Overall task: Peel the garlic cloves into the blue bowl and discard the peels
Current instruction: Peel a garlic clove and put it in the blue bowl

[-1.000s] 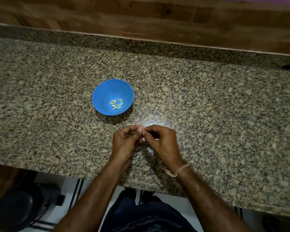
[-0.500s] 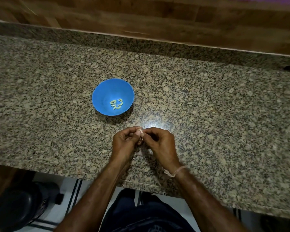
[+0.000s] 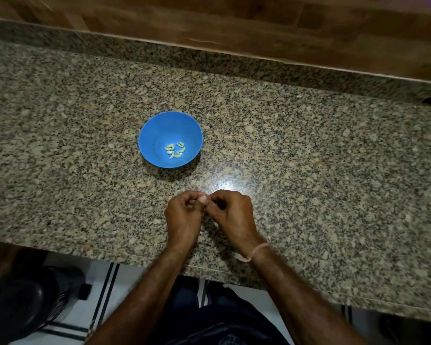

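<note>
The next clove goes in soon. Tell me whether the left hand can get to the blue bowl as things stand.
Probably yes: only bare countertop lies between the left hand and the blue bowl ahead. It and the right hand pinch a garlic clove, though.

- Desk (image 3: 309, 170): speckled granite in tan, grey and black. Polished smooth, with a bright glare patch on the near middle. Front edge has the same stone and the same polish.
- Low upstand (image 3: 135, 49) at the desk's back: same granite, duller in shadow.
- Wall panel (image 3: 234, 26) above it: brown wood planks with visible grain and a low satin sheen.
- Blue bowl (image 3: 159, 130): looks like plastic, an even blue, smooth, soft matt-to-satin inside.
- Garlic cloves (image 3: 174, 151) in it: bare, pale yellow-green, smooth.
- Wrist band (image 3: 256, 251): thin pale pink cord, looks like cloth thread, matt.
- Garment (image 3: 222, 319) at bottom: dark navy cloth, matt, creased.
- Floor (image 3: 144, 277): white and smooth.
- Black object (image 3: 23, 302) at lower left: faint sheen, too blurred to name the material.
</note>
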### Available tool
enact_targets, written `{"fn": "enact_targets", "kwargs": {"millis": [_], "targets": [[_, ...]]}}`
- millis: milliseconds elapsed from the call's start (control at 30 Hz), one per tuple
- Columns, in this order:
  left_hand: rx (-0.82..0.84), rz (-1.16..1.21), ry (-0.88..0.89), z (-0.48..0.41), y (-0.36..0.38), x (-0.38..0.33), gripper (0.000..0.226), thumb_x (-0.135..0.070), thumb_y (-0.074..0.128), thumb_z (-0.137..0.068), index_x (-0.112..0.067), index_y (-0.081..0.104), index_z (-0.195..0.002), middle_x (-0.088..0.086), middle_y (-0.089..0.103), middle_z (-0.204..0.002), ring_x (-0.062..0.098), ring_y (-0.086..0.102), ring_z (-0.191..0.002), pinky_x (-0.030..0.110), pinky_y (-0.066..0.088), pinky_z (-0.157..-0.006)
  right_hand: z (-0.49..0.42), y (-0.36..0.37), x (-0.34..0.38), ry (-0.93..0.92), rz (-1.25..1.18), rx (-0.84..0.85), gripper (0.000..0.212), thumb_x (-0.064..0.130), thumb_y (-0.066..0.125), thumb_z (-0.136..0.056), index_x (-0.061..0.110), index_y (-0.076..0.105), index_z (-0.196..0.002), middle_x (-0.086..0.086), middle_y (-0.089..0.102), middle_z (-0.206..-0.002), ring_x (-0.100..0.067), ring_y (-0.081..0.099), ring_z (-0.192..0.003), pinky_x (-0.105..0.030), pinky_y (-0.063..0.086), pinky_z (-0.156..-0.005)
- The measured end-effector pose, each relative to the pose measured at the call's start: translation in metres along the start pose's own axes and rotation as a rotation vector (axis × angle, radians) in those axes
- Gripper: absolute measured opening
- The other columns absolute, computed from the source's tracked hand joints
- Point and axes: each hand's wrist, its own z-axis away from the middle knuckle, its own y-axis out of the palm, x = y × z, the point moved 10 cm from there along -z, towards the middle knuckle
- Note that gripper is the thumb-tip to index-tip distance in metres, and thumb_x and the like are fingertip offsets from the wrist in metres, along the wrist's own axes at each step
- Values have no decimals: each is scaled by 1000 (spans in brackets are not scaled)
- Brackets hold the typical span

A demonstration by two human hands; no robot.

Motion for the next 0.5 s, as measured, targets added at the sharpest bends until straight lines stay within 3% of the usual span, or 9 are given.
{"fn": "enact_targets", "kwargs": {"millis": [100, 300, 433, 500], "targets": [[14, -2, -20, -4, -3, 4, 7, -14, 73, -94, -14, 79, -95, -4, 77, -82, 10, 73, -78, 27, 58, -71, 2, 4, 0, 21, -16, -25, 12, 30, 78, -91, 19, 80, -86, 7, 74, -71, -7, 69, -66, -39, 57, -62], [86, -65, -35, -17, -7, 2, 13, -10, 73, -93, -20, 77, -86, -6, 74, -73, 9, 70, -68, 22, 56, -62, 2, 11, 13, -22, 130, -22, 18, 32, 70, -94, 18, 76, -85, 2, 72, -70, -14, 66, -64, -41, 53, -61], [98, -55, -5, -17, -10, -2, 19, -8, 71, -94, -23, 73, -83, -11, 71, -72, 2, 67, -69, 11, 50, -58, 4, 20, 24, -25, 222, -46, 35, 44, 56, -97, 15, 72, -85, -2, 69, -70, -20, 62, -63, -42, 50, -60], [100, -55, 17, -17, -12, -2, 18, -9, 71, -94, -24, 74, -84, -13, 71, -74, 2, 67, -71, 14, 49, -59, 6, 21, 23, 0, 202, -74, 38, 47, 55, -98, 15, 71, -85, -2, 69, -69, -19, 62, -63, -41, 49, -60]]}}
